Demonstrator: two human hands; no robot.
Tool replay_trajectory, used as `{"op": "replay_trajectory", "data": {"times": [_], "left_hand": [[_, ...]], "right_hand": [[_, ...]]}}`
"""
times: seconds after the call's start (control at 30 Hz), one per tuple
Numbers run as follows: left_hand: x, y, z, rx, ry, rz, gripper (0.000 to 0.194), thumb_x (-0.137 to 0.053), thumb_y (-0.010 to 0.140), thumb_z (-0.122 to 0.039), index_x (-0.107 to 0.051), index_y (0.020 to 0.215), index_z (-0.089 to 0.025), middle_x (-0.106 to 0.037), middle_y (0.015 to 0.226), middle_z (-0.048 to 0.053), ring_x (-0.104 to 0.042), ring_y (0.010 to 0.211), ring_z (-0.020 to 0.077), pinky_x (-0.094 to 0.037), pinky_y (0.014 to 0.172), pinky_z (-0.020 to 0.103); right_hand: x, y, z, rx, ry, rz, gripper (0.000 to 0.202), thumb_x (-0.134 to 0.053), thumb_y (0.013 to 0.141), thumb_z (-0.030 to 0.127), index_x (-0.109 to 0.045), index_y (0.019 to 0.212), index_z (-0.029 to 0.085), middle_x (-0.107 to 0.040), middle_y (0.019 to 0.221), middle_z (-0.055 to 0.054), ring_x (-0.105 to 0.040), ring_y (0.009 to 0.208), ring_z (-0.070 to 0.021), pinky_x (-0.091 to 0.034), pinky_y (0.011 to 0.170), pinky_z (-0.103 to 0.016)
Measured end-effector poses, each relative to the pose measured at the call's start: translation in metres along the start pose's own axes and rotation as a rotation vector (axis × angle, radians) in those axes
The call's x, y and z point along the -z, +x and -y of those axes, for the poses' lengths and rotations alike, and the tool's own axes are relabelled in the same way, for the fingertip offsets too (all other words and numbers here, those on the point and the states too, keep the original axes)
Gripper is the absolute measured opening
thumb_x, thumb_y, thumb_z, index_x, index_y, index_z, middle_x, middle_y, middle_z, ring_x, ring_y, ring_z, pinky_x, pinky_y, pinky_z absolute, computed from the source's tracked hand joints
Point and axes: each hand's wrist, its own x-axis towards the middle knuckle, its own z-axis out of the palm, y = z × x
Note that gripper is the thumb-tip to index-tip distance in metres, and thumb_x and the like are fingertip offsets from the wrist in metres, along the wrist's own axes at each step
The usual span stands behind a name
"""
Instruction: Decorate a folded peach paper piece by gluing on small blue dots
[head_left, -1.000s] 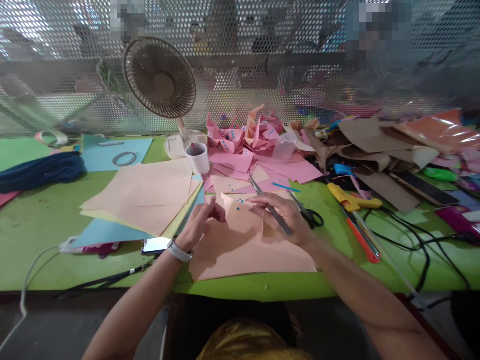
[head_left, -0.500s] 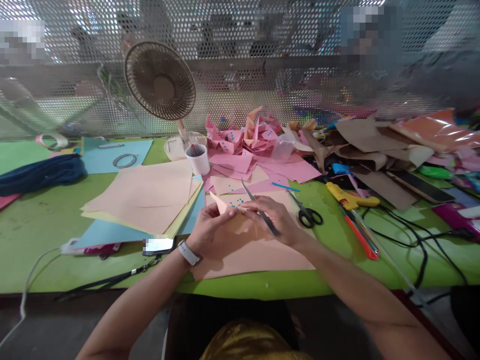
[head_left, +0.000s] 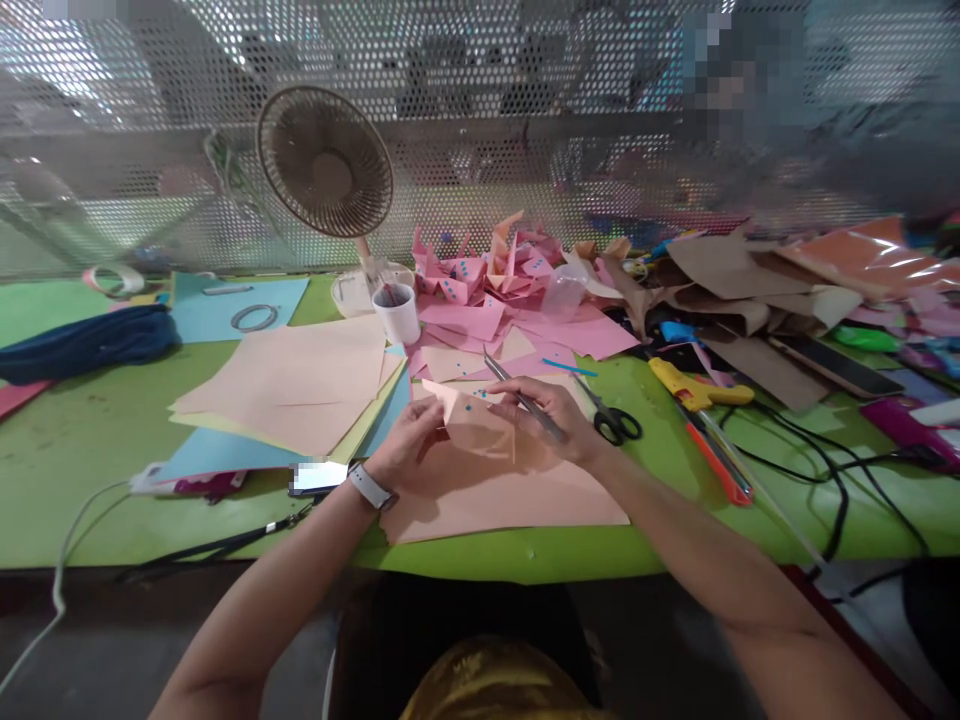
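Observation:
My left hand (head_left: 409, 437) pinches the left end of a folded peach paper piece (head_left: 476, 425), which has a blue dot on its face. Tweezers (head_left: 529, 400) lie in my right hand (head_left: 551, 415), their tips pointing up and to the left. The fingertips of that hand are close to the paper's right side. Below both hands lies a large peach sheet (head_left: 495, 505). Several small blue dots are scattered just behind the folded piece. Black-handled scissors (head_left: 616, 425) rest right of my right hand, near a thin blue strip (head_left: 568, 367).
Peach sheets (head_left: 292, 370) are stacked at left, beside a phone (head_left: 321, 477). A white cup (head_left: 397, 314) and a fan (head_left: 325, 165) stand behind. Pink folded papers (head_left: 487, 270) pile up at the back. A yellow glue gun (head_left: 697, 385), cutter (head_left: 720, 462) and black cables are at right.
My left hand has shifted slightly left and now holds the folded paper by its left end. The paper's face with a blue dot shows more. Tweezers remain in my right hand.

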Motion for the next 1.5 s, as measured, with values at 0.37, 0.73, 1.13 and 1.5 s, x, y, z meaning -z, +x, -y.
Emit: {"op": "replay_trajectory", "data": {"times": [0.37,0.73,1.13,1.5], "left_hand": [[0.0,0.001,-0.003,-0.048,0.146,-0.06,0.026,-0.079,0.069,-0.038,-0.07,0.072,-0.014,-0.061,0.067,0.0,-0.058,0.064,0.0093,-0.056,0.065,0.023],[-0.018,-0.007,0.0,-0.074,0.132,-0.022,0.026,-0.077,0.073,-0.039,-0.068,0.073,-0.014,-0.061,0.07,0.0,-0.055,0.066,0.0091,-0.052,0.068,0.024],[-0.019,-0.007,0.003,-0.057,0.102,-0.038,0.026,-0.077,0.073,-0.038,-0.068,0.072,-0.013,-0.06,0.068,0.0,-0.053,0.064,0.0085,-0.046,0.067,0.023],[-0.013,-0.006,0.004,-0.08,0.165,0.01,0.028,-0.076,0.074,-0.04,-0.072,0.081,-0.013,-0.067,0.075,0.003,-0.061,0.071,0.0119,-0.052,0.072,0.027]], "right_hand": [[0.001,0.001,-0.001,0.163,-0.213,-0.145,0.03,-0.06,0.088,0.037,-0.064,0.115,0.023,-0.07,0.099,-0.007,-0.064,0.097,-0.0203,-0.048,0.09,-0.035],[-0.008,0.0,0.014,0.078,-0.045,-0.049,0.032,-0.059,0.088,0.038,-0.064,0.115,0.021,-0.069,0.096,-0.007,-0.066,0.091,-0.0182,-0.053,0.078,-0.029],[-0.008,0.0,0.01,0.064,0.053,0.005,0.031,-0.06,0.087,0.032,-0.064,0.115,0.021,-0.068,0.104,-0.007,-0.066,0.09,-0.0158,-0.052,0.078,-0.027],[-0.003,-0.001,0.013,0.219,-0.188,-0.03,0.029,-0.06,0.087,0.029,-0.064,0.115,0.022,-0.071,0.094,-0.006,-0.066,0.091,-0.0192,-0.049,0.089,-0.037]]}}
